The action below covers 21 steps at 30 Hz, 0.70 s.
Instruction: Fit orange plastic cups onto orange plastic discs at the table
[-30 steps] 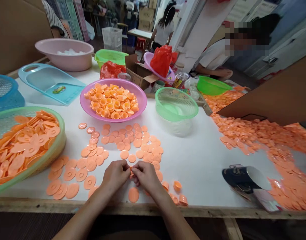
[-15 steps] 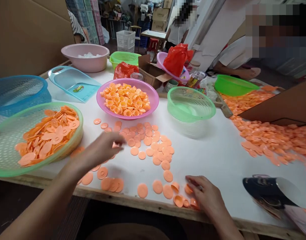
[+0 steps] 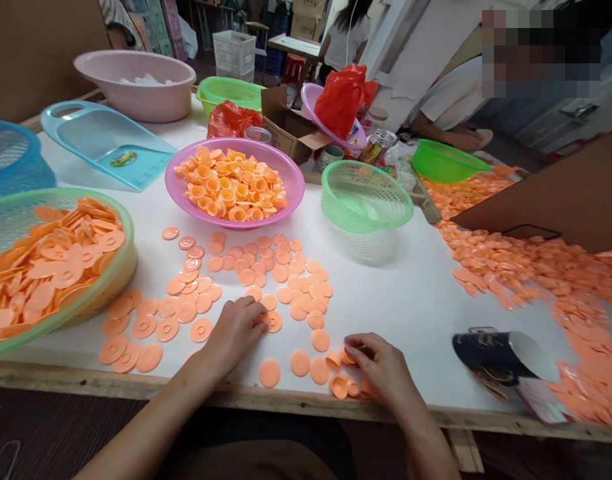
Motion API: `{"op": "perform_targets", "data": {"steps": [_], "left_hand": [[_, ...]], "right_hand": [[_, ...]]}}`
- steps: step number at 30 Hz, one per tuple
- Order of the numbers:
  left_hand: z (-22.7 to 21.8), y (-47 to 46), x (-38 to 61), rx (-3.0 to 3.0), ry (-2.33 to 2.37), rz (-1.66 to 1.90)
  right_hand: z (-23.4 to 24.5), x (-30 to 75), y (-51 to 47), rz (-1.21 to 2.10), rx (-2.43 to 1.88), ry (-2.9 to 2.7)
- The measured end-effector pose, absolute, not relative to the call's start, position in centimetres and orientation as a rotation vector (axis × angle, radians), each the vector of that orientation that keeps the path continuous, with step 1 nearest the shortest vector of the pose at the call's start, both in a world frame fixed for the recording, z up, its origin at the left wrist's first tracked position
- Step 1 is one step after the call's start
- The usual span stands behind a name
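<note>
Flat orange plastic discs (image 3: 299, 363) lie scattered over the white tabletop, several of them overlapping. My left hand (image 3: 239, 333) is low among them, its thumb and bent fingers closed around the edge of one orange disc (image 3: 264, 319). Close to the table's front edge, my right hand (image 3: 379, 365) pinches a small orange cup-shaped piece (image 3: 349, 358) between thumb and fingers. More small orange cups (image 3: 339, 386) lie below and beside those fingertips, partly hidden by the hand. A pink bowl (image 3: 299, 193) heaped with orange cups stands beyond the discs.
At left a green basket (image 3: 129, 257) holds larger orange pieces, with a blue scoop (image 3: 136, 177) behind. A pale green basket (image 3: 403, 217) stands right of centre. A dark cup (image 3: 483, 353) lies at right, near heaped orange pieces (image 3: 526, 267). Another person's hand (image 3: 469, 139) shows behind.
My left hand has come down and right onto the discs. My right hand has moved slightly left with its fingers at the small cups. The whole view has shifted somewhat.
</note>
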State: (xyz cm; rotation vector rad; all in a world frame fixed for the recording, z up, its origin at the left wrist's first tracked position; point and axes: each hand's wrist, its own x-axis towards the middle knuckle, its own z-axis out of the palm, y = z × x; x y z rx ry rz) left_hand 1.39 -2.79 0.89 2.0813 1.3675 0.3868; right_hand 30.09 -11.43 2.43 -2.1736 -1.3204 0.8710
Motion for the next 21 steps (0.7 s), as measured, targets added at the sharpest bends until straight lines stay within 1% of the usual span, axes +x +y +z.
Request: {"op": "perform_targets", "data": {"steps": [8, 14, 17, 21], "left_hand": [[0.3, -3.9, -1.1, 2.133, 1.403, 0.549], [0.3, -3.9, 1.8, 2.175, 1.362, 0.447], [-0.1, -3.8, 2.2, 2.168, 1.375, 0.452], [-0.4, -3.7, 2.0, 2.146, 1.355, 0.480]], "right_hand": [[2.9, 30.2, -11.5, 0.906, -2.154, -1.315], [3.3, 24.8, -8.9, 1.049, -1.902, -1.275], [2.2, 21.3, -6.7, 1.022, -1.866, -1.347], [1.1, 18.8, -5.0, 0.924, -1.956, -1.465]]}}
